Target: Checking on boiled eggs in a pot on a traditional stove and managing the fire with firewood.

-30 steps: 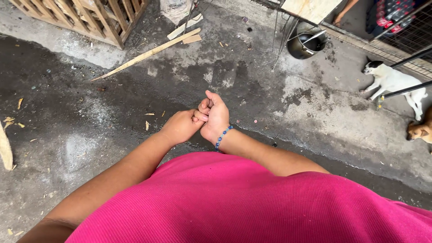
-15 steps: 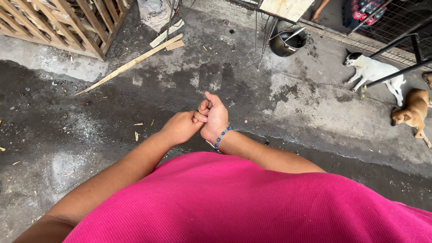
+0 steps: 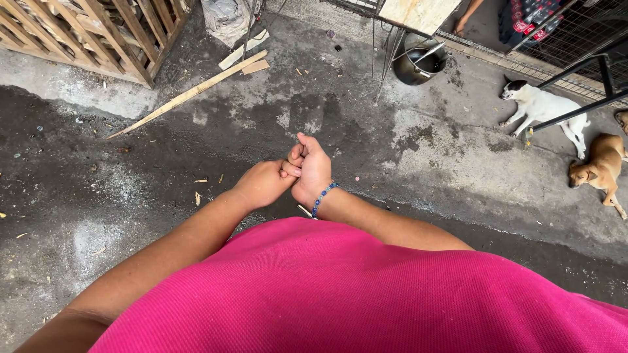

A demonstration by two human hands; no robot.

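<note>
Both hands meet in front of the pink shirt (image 3: 366,294), above the wet concrete floor (image 3: 163,170). Left hand (image 3: 263,184) is a closed fist, fingers curled tight together; whether anything sits inside it can't be told. Right hand (image 3: 311,171) presses against the left fist, fingers folded in and wrapped on what looks like a left finger or thumb, thumb tip up. A blue bead bracelet (image 3: 323,198) circles the right wrist. No tool or object shows in either hand; if there is one it's hidden betw. the palms.

Step in hand, as a judgement: the hands are working on each other, w/ the right gripping a left digit, poss. rubbing, tugging or stretching it. To do that well: keep the left fist steady as the anchor, let the right fingers stay clamped near the digit's base and not the tip, pull in line w/ the digit and avoid twisting. Keep elbows in so the hands stay central under the view.

Around: a long wood strip (image 3: 186,96) lies well apart on the floor, a wooden pallet (image 3: 98,33) at top left, a dark metal pot (image 3: 418,62) at top, a white dog (image 3: 543,108) and a tan dog (image 3: 602,163) lying far right. Floor is damp, so footing needs care.
</note>
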